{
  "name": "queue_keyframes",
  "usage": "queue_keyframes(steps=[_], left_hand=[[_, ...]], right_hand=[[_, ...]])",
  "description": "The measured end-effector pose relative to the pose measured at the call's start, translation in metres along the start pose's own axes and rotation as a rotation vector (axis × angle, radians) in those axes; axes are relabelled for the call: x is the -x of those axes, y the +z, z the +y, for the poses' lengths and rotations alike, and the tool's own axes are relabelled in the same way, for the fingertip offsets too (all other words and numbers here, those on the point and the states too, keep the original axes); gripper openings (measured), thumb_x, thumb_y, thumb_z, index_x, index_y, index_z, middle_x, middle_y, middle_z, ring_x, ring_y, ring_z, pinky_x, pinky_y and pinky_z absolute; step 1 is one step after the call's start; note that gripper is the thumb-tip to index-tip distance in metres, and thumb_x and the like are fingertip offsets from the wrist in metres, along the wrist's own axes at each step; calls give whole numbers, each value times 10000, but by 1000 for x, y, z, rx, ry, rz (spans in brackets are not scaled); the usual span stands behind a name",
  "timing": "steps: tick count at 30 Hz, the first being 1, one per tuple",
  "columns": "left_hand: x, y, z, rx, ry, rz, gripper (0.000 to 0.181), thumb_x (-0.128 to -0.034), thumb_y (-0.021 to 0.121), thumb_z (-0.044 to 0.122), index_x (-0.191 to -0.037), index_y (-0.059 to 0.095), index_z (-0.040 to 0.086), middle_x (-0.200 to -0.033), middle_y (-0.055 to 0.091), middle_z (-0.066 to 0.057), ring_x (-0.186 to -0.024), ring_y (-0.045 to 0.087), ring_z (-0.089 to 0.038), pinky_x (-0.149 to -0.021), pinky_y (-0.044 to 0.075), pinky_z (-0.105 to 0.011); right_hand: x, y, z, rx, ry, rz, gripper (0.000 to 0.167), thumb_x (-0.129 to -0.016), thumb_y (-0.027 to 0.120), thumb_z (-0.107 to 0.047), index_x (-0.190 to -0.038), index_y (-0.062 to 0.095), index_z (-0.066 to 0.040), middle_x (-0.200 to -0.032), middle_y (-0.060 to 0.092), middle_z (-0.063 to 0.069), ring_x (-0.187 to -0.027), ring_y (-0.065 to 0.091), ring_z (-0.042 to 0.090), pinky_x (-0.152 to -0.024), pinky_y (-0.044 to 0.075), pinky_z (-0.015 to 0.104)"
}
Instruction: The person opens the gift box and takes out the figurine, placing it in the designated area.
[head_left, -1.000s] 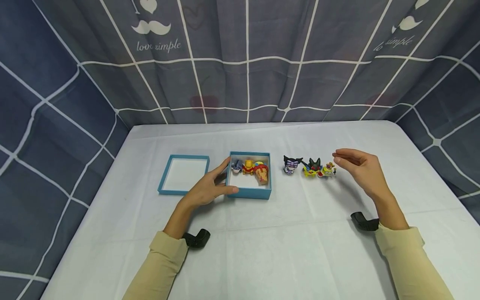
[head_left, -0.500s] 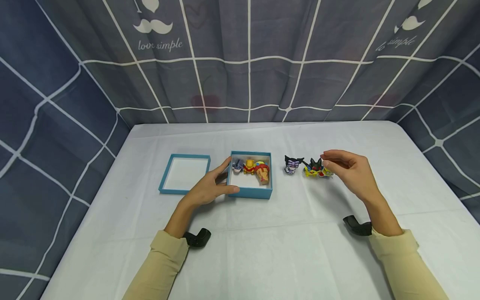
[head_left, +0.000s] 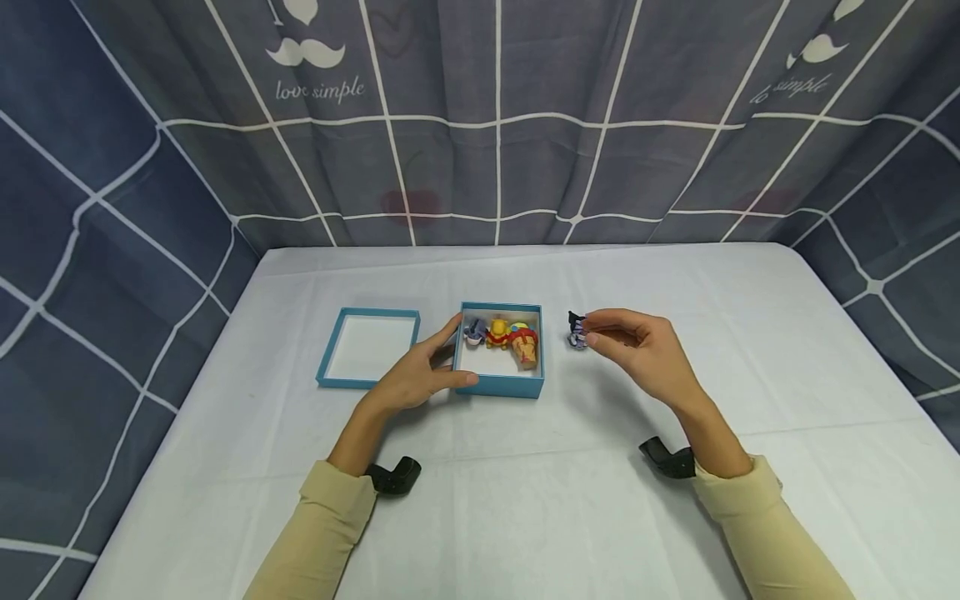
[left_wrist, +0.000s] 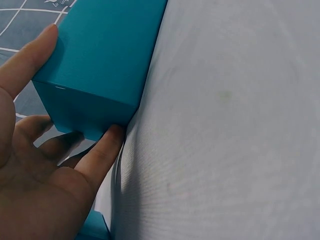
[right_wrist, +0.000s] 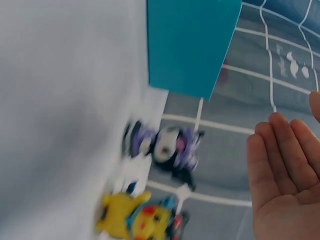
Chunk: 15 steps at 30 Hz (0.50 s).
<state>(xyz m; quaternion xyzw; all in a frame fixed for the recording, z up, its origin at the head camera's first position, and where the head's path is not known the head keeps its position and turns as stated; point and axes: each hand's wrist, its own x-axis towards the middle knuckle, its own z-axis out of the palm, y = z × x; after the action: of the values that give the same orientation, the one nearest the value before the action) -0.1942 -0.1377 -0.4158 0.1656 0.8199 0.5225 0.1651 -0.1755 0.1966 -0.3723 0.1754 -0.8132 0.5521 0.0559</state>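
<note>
My left hand [head_left: 414,375] holds the left side of a blue box [head_left: 501,386], thumb at the near corner and fingers along the side. In the left wrist view, the box's blue wall [left_wrist: 100,45] sits against that hand. Inside lie a grey-blue figurine [head_left: 476,332], a yellow-and-red one [head_left: 498,333] and a brown one with a red top [head_left: 524,348]. My right hand [head_left: 637,350] hovers by a black-and-purple figurine [head_left: 576,335], partly hiding it. The right wrist view shows that figurine [right_wrist: 167,145], a yellow figurine [right_wrist: 117,215], and extended fingers with nothing between them.
Left of the box lies its shallow blue-rimmed lid [head_left: 367,312], white inside facing up. A white cloth [head_left: 510,500] covers the table. Dark grey checked curtains [head_left: 480,167] stand at the back and both sides.
My right hand has moved left past the yellow figurines, which it now hides in the head view, to the black-and-purple one. My left hand and the box have stayed put.
</note>
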Motion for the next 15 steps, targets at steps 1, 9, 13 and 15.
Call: queue_keyframes(steps=[1, 9, 13, 15], left_hand=[[0, 0, 0, 0, 1, 1, 997, -840, 792, 404, -1596, 155, 278, -1623, 138, 27, -1449, 257, -231, -1146, 276, -389], [-1, 0, -2, -2, 9, -5, 997, -841, 787, 421, -1598, 154, 278, -1626, 135, 8, -1454, 244, -241, -1151, 267, -413], [-1, 0, -2, -6, 0, -5, 1002, -836, 787, 436, -1598, 156, 279, -1627, 138, 0, -1462, 224, -236, -1157, 251, -422], [-1, 0, -1, -8, -8, -4, 1004, -833, 788, 443, -1597, 156, 289, -1626, 143, 2, -1461, 225, -233, -1159, 246, -423]], right_hand=[[-2, 4, -2, -1, -1, -7, 258, -918, 710, -83, -1159, 702, 6, -1113, 688, 190, -952, 676, 120, -814, 535, 215], [-20, 33, -19, -27, -46, -75, 271, -927, 700, -106, -1177, 696, 0, -1134, 692, 135, -1022, 654, 199, -877, 529, 330], [-28, 47, -21, -50, -49, -113, 267, -926, 699, -102, -1176, 695, -8, -1150, 679, 177, -1060, 650, 234, -914, 519, 408], [-31, 53, -20, -60, -45, -122, 267, -924, 698, -95, -1171, 693, 4, -1158, 670, 202, -1074, 650, 266, -922, 515, 441]])
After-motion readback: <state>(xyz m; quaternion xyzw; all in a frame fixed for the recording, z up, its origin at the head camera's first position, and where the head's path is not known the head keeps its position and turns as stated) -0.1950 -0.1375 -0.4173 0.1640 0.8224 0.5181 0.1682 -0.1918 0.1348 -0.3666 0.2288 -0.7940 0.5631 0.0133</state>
